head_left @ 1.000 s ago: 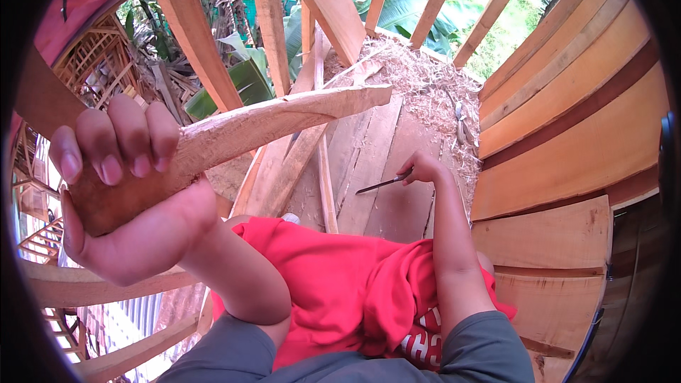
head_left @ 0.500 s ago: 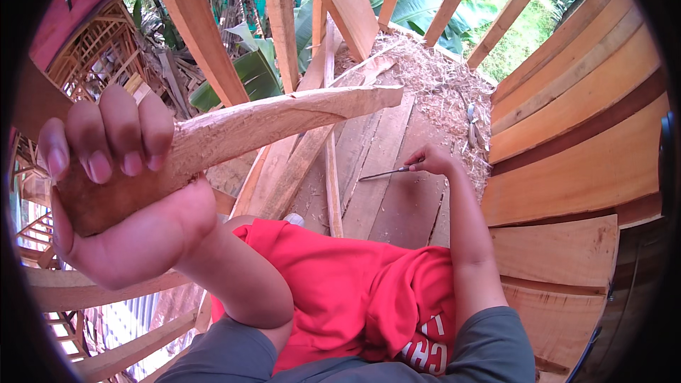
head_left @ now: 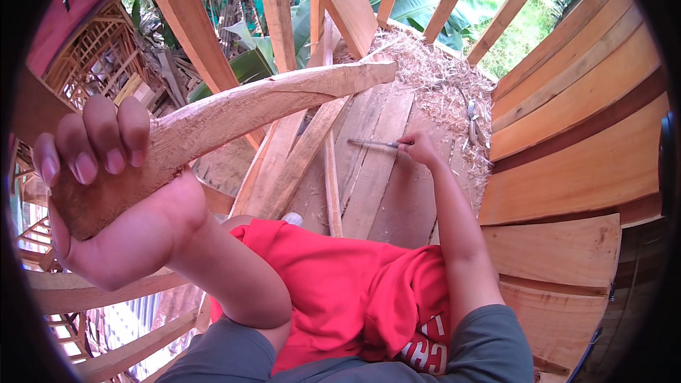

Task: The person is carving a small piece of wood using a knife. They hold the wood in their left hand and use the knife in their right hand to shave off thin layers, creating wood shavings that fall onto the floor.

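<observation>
My left hand (head_left: 124,177) is wrapped around the thick near end of a long piece of wood (head_left: 248,104), raised close to me on the left. The wood is roughly shaped and gently curved, with its narrower tip pointing away to the right. Farther off, my right hand (head_left: 420,147) grips a slim metal-bladed hand tool (head_left: 374,143) by its handle end. The blade points left, below the wood's far end and apart from it. Its exact kind is too small to make out.
Floorboards (head_left: 386,170) lie beneath, with heaped wood shavings (head_left: 443,71) toward the back. Upright posts (head_left: 277,14) stand along the far side, and stacked wide planks (head_left: 574,170) curve along the right. Long boards (head_left: 298,170) lean at the middle. A red cloth (head_left: 333,284) covers my lap.
My right hand has moved up and slightly left with the tool, which now lies nearer level. The wood in my left hand has risen and shifted a little left.
</observation>
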